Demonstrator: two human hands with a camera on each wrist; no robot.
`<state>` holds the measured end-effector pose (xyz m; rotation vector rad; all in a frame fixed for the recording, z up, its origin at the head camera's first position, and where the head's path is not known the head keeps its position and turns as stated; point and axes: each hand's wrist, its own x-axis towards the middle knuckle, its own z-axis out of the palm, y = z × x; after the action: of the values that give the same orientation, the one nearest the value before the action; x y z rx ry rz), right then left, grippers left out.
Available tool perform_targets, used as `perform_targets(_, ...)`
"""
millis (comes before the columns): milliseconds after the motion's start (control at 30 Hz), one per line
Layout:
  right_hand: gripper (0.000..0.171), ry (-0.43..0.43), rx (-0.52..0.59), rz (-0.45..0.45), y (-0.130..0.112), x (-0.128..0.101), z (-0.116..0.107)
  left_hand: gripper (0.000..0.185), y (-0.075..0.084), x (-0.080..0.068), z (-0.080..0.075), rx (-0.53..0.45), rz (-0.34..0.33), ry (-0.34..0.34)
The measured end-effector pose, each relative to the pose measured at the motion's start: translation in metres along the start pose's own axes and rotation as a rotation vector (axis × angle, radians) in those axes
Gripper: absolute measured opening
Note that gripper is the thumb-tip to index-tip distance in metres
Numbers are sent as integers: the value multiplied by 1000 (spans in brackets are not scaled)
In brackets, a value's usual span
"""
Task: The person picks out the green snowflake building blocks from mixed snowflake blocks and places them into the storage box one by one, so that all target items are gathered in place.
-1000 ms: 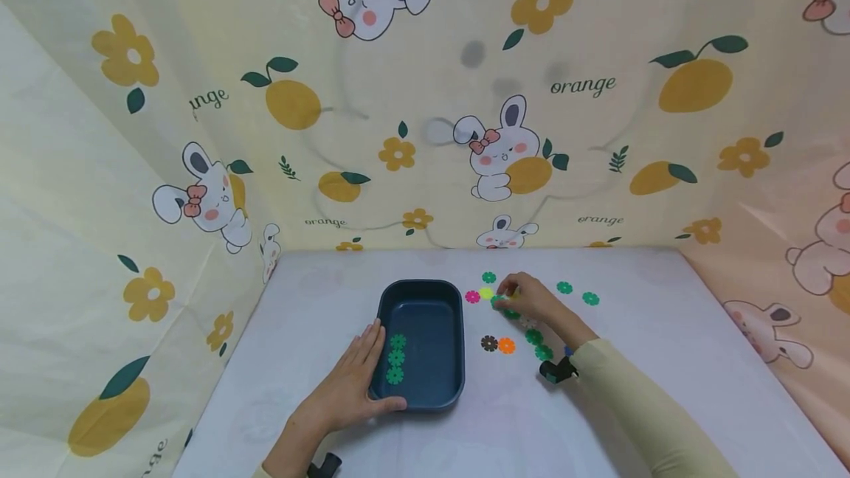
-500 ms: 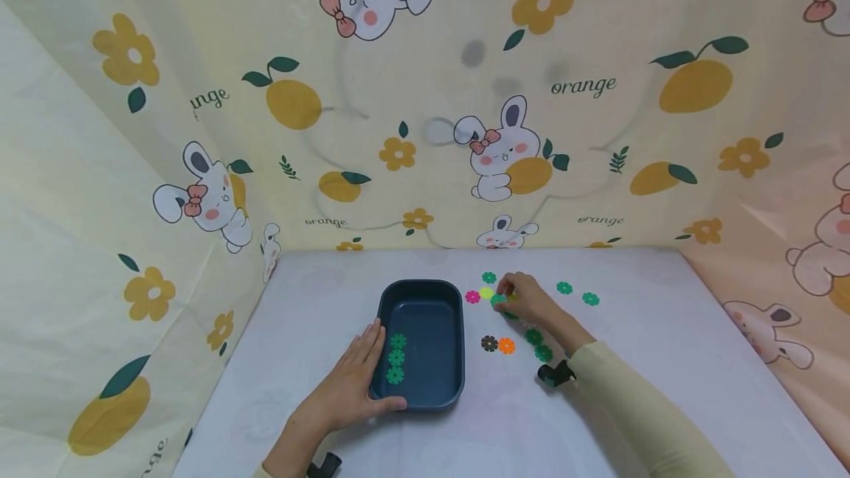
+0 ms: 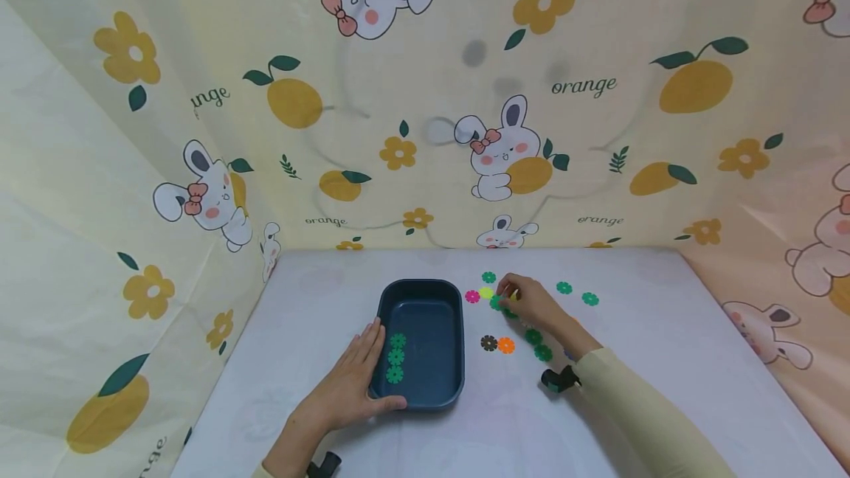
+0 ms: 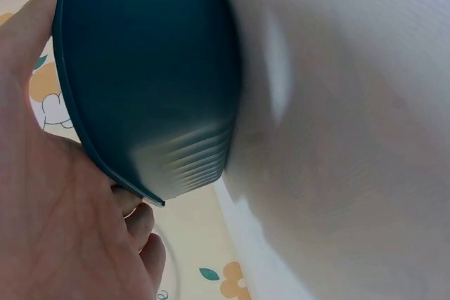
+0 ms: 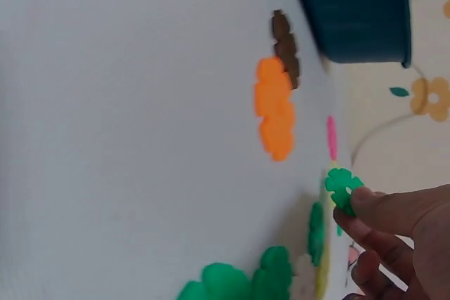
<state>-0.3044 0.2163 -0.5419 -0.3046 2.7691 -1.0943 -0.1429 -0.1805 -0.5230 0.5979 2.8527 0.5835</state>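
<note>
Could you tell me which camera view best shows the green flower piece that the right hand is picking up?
The right wrist view: the green flower piece shows clearly, pinched at the right hand. The head view shows it small, mostly hidden by fingers. The left wrist view misses it.

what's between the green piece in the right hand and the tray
Nothing visible blocks it. The right hand pinches a green piece; only flat pink and yellow pieces lie on the table before the tray.

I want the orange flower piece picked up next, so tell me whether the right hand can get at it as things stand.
Probably yes. The orange flower piece lies flat on the table, uncovered, close to the right hand. But that hand already pinches a green flower piece.
</note>
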Motion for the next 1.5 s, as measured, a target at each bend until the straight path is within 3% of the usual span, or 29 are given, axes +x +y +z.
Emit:
perform_targets(367,11,54,34,-115,-18,-6,-12,129,0,0,-1,2,-6,-8)
perform_targets(667,11,76,87,-186,-47,-10,-13,130,1,0,-2,11,-12,-17)
perform_targets(1000,9,11,169,-255,-83,-11,4,130,1,-1,-2,3,-12,-13)
perform_targets(1500,8,-101,161,-347,-115,2,42,129,0,1,-2,-6,-3,-15)
